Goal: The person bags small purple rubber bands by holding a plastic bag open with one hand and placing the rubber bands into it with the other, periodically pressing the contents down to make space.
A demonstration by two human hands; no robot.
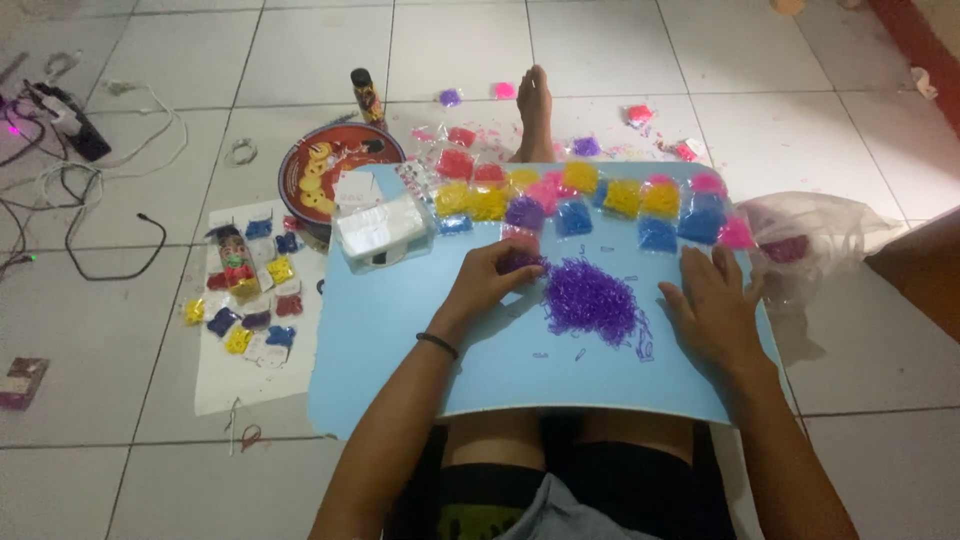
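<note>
Bands everywhere, a loose purple heap [590, 298] sitting mid-board on the light blue board [400, 340] across my lap. My left hand [490, 280] has its grip pinched nearly closed at the heap's upper left edge, on what looks like a small bag [520, 243] with a few purple bands; exactly how much is between my fingers I cannot tell. My right hand [715, 305] lies flat and open on the board just right of the heap, holding nothing, steadying.

Risks as I judge them: the board rests only on my legs, so a knee shift or too much push from that flat hand could tilt it and send the heap sliding off onto the tiled floor [620, 60]. Strays [643, 345] already sit near the lower edge and could roll away first. The row of filled colour packets [600, 200] along the far edge is crowded; a careless reach could knock them off, or mix purple with the wrong colour. The clear plastic box [380, 228] at the far left corner overhangs a round tin [320, 165] and looks easy to bump.
</note>
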